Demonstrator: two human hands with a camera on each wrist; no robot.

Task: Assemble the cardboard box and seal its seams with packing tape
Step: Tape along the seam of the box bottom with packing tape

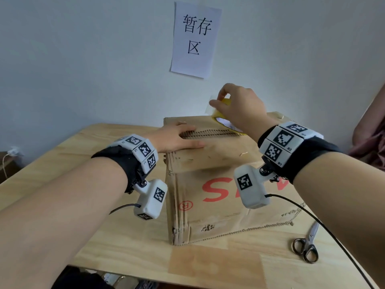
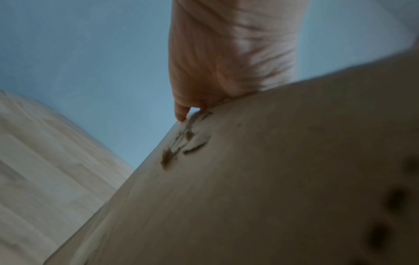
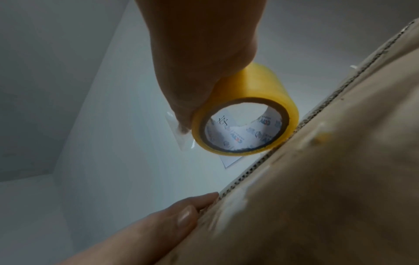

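Observation:
A brown cardboard box (image 1: 218, 197) with red print stands on the wooden table (image 1: 62, 155), its top flaps folded down and meeting at a centre seam (image 1: 208, 134). My left hand (image 1: 179, 138) lies flat on the top, fingers straight across the seam's left end; the left wrist view shows the palm (image 2: 226, 53) pressing on the box (image 2: 272, 179). My right hand (image 1: 237, 105) grips a yellow roll of packing tape (image 3: 247, 114) at the far right end of the seam, resting on the box edge (image 3: 340, 161). A short clear tape tail (image 3: 179, 132) hangs from the fingers.
Scissors (image 1: 308, 245) lie on the table to the right of the box. A white paper sign (image 1: 195, 38) with black characters hangs on the wall behind. A cable from the right wrist camera trails across the table's right front.

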